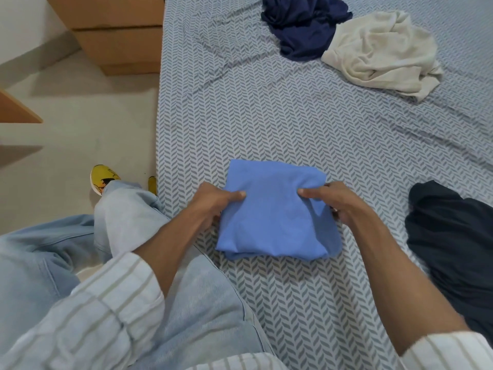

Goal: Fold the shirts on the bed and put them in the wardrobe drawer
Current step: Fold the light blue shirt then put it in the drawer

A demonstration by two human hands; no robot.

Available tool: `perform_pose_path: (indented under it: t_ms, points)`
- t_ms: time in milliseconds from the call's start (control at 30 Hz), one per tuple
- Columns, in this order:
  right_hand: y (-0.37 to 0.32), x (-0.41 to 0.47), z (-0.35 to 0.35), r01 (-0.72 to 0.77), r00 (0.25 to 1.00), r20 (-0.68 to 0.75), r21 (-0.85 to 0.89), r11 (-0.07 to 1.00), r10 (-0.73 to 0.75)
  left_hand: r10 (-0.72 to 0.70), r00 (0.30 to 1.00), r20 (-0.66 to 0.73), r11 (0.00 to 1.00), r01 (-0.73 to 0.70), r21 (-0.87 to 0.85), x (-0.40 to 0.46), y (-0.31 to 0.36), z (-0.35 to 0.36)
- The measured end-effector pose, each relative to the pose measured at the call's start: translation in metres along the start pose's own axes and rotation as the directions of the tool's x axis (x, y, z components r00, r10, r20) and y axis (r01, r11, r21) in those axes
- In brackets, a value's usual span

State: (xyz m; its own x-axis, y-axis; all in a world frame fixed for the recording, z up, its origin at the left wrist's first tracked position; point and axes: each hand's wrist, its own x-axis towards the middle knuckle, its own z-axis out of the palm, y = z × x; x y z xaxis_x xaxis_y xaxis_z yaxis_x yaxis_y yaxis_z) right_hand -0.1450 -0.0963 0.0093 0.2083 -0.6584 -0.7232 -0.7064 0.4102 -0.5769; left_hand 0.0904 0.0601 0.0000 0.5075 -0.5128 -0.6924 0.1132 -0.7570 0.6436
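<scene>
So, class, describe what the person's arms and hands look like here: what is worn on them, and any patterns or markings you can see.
Both hands, the left hand and the right hand, are bare, with no gloves, rings or watch visible. Both forearms are uncovered. Each arm wears a white sleeve with pale grey-beige stripes, pushed up toward the elbow, its cuff loose and wide.

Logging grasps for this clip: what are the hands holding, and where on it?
Both hold the folded blue shirt: left hand grips its left edge, right hand its right edge, thumbs on top.

Pale floor (80,124) (shadowed), wooden drawer unit (117,36) beside it
</scene>
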Motion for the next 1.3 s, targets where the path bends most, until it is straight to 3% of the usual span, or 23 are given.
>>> perform_pose_path:
  t_ms: [100,200,267,367,500,600,667,733,800,867,933,1000,1067,1167,1233,1300]
  points:
    - [-0.008,0.01,0.005,-0.043,0.998,0.04,-0.055,0.998,0.045,-0.103,0.987,0.127,0.993,0.11,-0.05,0.001,0.008,0.002]
    - [-0.014,0.012,0.003,-0.05,0.993,0.11,-0.006,0.999,0.05,-0.053,0.973,0.226,0.989,0.083,-0.121,-0.001,0.017,-0.005]
    - [-0.02,0.011,-0.004,0.019,0.979,0.201,0.07,0.997,-0.033,0.047,0.96,0.276,0.981,0.007,-0.192,-0.004,0.024,-0.015]
    - [-0.047,-0.002,-0.016,0.234,0.908,0.302,0.207,0.95,-0.289,0.243,0.935,0.258,0.945,-0.169,-0.279,-0.008,0.045,-0.037]
    - [-0.094,-0.018,-0.034,0.54,0.815,0.148,0.158,0.827,-0.561,0.511,0.846,0.153,0.842,-0.458,-0.285,-0.016,0.089,-0.071]
    - [-0.114,-0.036,-0.039,0.7,0.709,-0.018,-0.103,0.707,-0.705,0.683,0.727,0.073,0.729,-0.673,-0.124,-0.026,0.108,-0.087]
    - [-0.105,-0.04,-0.029,0.696,0.671,-0.108,-0.248,0.674,-0.733,0.736,0.673,0.067,0.674,-0.738,0.015,-0.025,0.1,-0.087]
    - [-0.076,-0.035,-0.014,0.72,0.686,-0.04,-0.107,0.686,-0.727,0.753,0.646,0.125,0.628,-0.762,0.156,-0.02,0.073,-0.08]
    - [-0.03,-0.021,0.004,0.809,0.588,0.075,-0.067,0.585,-0.805,0.768,0.599,0.226,0.526,-0.791,0.311,-0.006,0.029,-0.072]
    - [0.013,-0.009,0.022,0.882,0.467,0.196,-0.173,0.438,-0.862,0.755,0.534,0.381,0.331,-0.812,0.481,0.009,-0.018,-0.063]
    - [0.056,0.005,0.035,0.904,0.38,0.283,-0.313,0.29,-0.88,0.695,0.53,0.486,0.2,-0.791,0.578,0.013,-0.048,-0.058]
    - [0.08,0.009,0.039,0.875,0.366,0.308,-0.435,0.213,-0.878,0.683,0.503,0.53,0.1,-0.783,0.614,0.012,-0.059,-0.055]
    - [0.085,0.004,0.035,0.837,0.353,0.275,-0.519,0.171,-0.894,0.698,0.486,0.526,0.064,-0.774,0.63,0.002,-0.061,-0.055]
    - [0.087,-0.025,0.037,0.811,0.316,0.026,-0.527,0.256,-0.948,0.743,0.483,0.463,0.153,-0.796,0.585,-0.015,-0.066,-0.055]
    - [0.089,-0.045,0.044,0.788,0.384,-0.114,-0.477,0.39,-0.916,0.74,0.504,0.446,0.212,-0.803,0.557,-0.023,-0.07,-0.052]
    - [0.096,-0.058,0.053,0.767,0.436,-0.098,-0.479,0.426,-0.895,0.678,0.54,0.499,0.189,-0.784,0.592,-0.029,-0.073,-0.049]
